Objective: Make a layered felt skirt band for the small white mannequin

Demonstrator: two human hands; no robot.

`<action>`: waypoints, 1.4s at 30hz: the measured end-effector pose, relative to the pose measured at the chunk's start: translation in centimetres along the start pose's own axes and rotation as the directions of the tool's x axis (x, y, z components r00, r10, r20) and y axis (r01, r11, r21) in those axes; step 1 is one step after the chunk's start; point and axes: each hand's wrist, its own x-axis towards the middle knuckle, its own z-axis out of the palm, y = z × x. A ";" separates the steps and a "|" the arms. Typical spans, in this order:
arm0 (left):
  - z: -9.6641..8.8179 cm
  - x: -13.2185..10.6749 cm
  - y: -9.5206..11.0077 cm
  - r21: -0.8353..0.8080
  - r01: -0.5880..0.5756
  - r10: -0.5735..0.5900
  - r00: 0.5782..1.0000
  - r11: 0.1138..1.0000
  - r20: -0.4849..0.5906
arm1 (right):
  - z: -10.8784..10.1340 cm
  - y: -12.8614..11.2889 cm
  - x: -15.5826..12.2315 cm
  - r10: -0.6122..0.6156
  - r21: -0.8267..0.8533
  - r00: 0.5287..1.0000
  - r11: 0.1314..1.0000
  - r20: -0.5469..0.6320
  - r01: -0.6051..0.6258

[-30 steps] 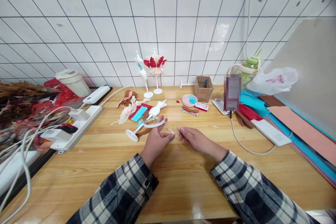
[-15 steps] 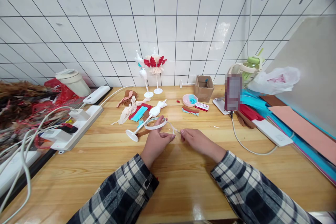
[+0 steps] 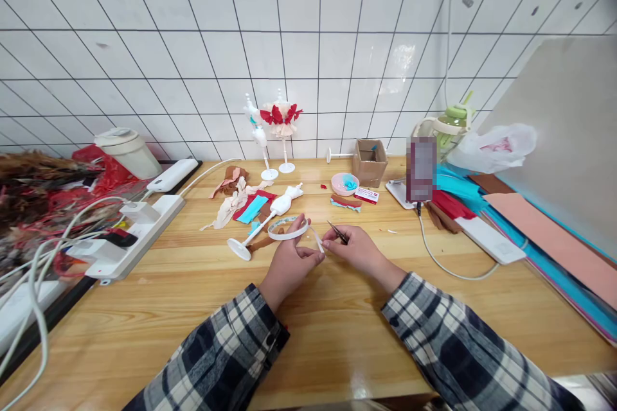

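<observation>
My left hand [image 3: 289, 261] is closed on a small roll of white tape [image 3: 288, 229], with a short strip pulled off toward the right. My right hand [image 3: 354, 250] pinches the free end of that strip and also holds small dark scissors [image 3: 337, 232] whose tips point up and left. Both hands hover just above the wooden table [image 3: 308, 327] near its middle. Just behind my left hand lies a white doll mannequin on a round-foot stand [image 3: 267, 215], tipped on its side.
Scraps of beige, red and blue fabric [image 3: 241, 199] lie behind. Two upright mannequin stands [image 3: 274, 135], a pink dish [image 3: 346, 183], a cardboard box [image 3: 370, 162] and a phone [image 3: 421, 169] line the back. A power strip with cables [image 3: 139, 225] sits left; coloured sheets [image 3: 544, 231] right.
My right hand has lifted slightly and turned, so the scissors now stick up from it. The tape strip between my hands is shorter. The view shifted a little.
</observation>
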 end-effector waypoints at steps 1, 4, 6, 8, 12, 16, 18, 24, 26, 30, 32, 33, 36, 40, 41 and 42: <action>0.0 0.0 -0.1 -0.014 0.001 -0.001 1.000 1.000 0.017 | 0.1 0.0 0.0 0.006 0.051 1.000 0.999 0.010 -0.007; -0.1 -0.1 -0.1 -0.125 0.034 -0.025 0.997 0.992 0.077 | 0.0 -0.1 0.0 -0.004 0.193 1.000 0.981 0.018 0.000; -0.2 -0.1 0.1 -0.187 0.068 -0.054 0.995 0.980 0.079 | -0.3 -0.3 -0.1 0.012 0.290 0.999 0.957 0.032 -0.021; -0.3 -0.1 0.4 -0.190 0.079 -0.070 0.996 0.979 0.050 | -0.3 -0.5 -0.2 0.045 0.363 0.997 0.929 0.068 -0.067; -0.4 0.1 0.6 -0.154 0.085 -0.087 0.996 0.984 -0.001 | 0.1 -0.4 -0.2 0.081 0.358 0.992 0.927 0.097 -0.111; -0.4 0.4 0.2 -0.229 0.115 -0.133 0.989 0.967 -0.064 | 0.6 -0.2 -0.1 0.069 0.320 0.989 0.941 0.128 -0.107; -0.3 0.5 0.0 -0.303 0.111 -0.124 0.992 0.946 -0.026 | 0.8 -0.2 -0.2 0.092 0.272 0.988 0.954 0.122 -0.123; -0.2 0.4 -0.3 -0.261 0.081 -0.081 0.997 0.962 0.010 | 0.8 0.1 -0.1 0.114 0.155 0.989 0.980 0.095 -0.128; -0.2 0.5 -0.3 -0.229 0.078 -0.079 0.997 0.970 0.004 | 0.8 0.3 0.0 0.095 0.134 0.991 0.985 0.089 -0.107; -0.3 0.6 -0.4 -0.207 0.080 -0.082 0.997 0.975 0.000 | 0.8 0.4 0.1 0.073 0.098 0.993 0.992 0.095 -0.082; -0.4 0.7 -0.4 -0.187 0.086 -0.089 0.996 0.979 -0.009 | 0.8 0.3 0.0 0.069 0.082 0.992 0.994 0.103 -0.078; -0.5 0.7 -0.5 -0.172 0.089 -0.093 0.995 0.981 -0.016 | 0.8 0.2 -0.1 0.064 0.068 0.993 0.995 0.101 -0.071; -0.6 0.8 -0.6 -0.140 0.094 -0.102 0.994 0.986 -0.051 | 0.6 -0.1 -0.2 0.014 -0.044 0.999 0.999 0.033 -0.013; -0.7 0.8 -0.7 -0.179 0.112 -0.123 0.991 0.978 -0.051 | 0.3 -0.7 -0.4 -0.087 -0.217 0.996 0.973 -0.029 0.079; -0.7 0.8 -0.7 -0.197 0.122 -0.134 0.990 0.973 -0.044 | 0.3 -0.8 -0.5 -0.094 -0.235 0.995 0.968 -0.030 0.084; -0.6 0.8 -0.7 -0.217 0.133 -0.145 0.989 0.967 -0.041 | 0.3 -0.9 -0.5 -0.092 -0.247 0.995 0.966 -0.040 0.079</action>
